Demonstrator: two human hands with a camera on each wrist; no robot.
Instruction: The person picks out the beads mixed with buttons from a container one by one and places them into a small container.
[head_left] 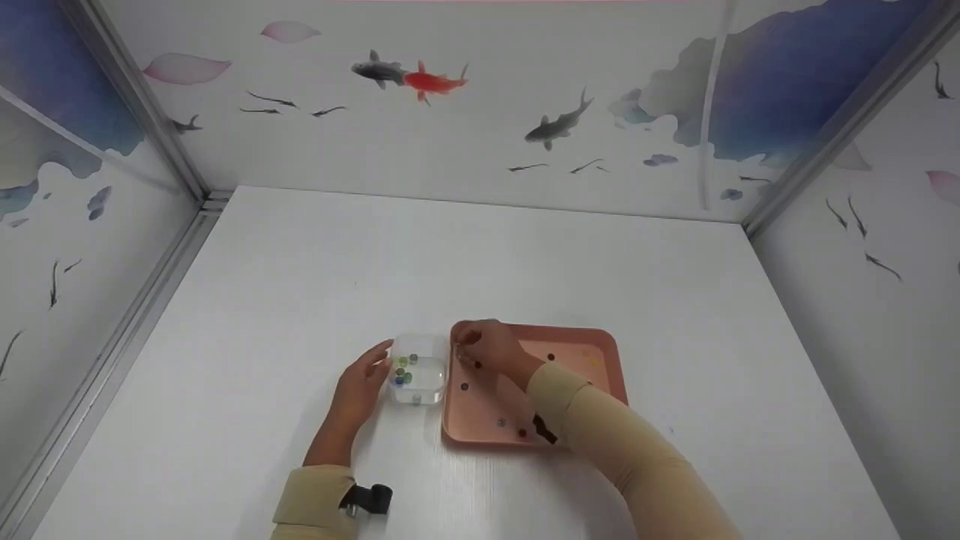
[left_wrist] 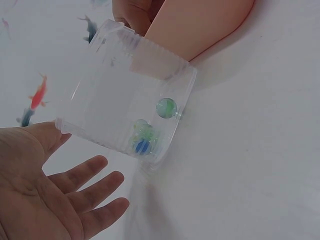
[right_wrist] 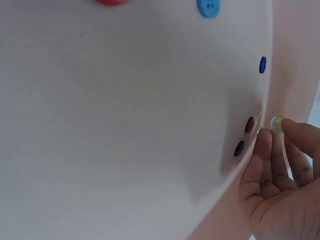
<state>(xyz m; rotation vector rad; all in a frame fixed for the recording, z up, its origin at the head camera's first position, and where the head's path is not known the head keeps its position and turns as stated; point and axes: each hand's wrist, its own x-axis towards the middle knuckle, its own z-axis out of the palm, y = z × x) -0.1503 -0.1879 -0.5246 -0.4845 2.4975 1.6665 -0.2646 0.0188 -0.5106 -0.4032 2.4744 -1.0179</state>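
My left hand [head_left: 358, 382] is beside a clear plastic container [head_left: 420, 375], its thumb at the rim and its other fingers extended loosely in the left wrist view. Several glass marbles [left_wrist: 166, 107] lie inside, some with green or blue swirls. Over the far left corner of the pink tray [head_left: 544, 442], my right hand [head_left: 491, 347] pinches a clear marble [right_wrist: 277, 124] with a yellow-green swirl. Close to those fingers, a dark red button [right_wrist: 249, 124] and a black button [right_wrist: 239, 148] lie near the tray wall.
More buttons are spread over the tray, among them a light blue button [right_wrist: 209, 6] and a dark blue button [right_wrist: 262, 65]. The tray stands just right of the container on a white table [head_left: 300, 270]. Printed panels [head_left: 480, 135] enclose the back and sides.
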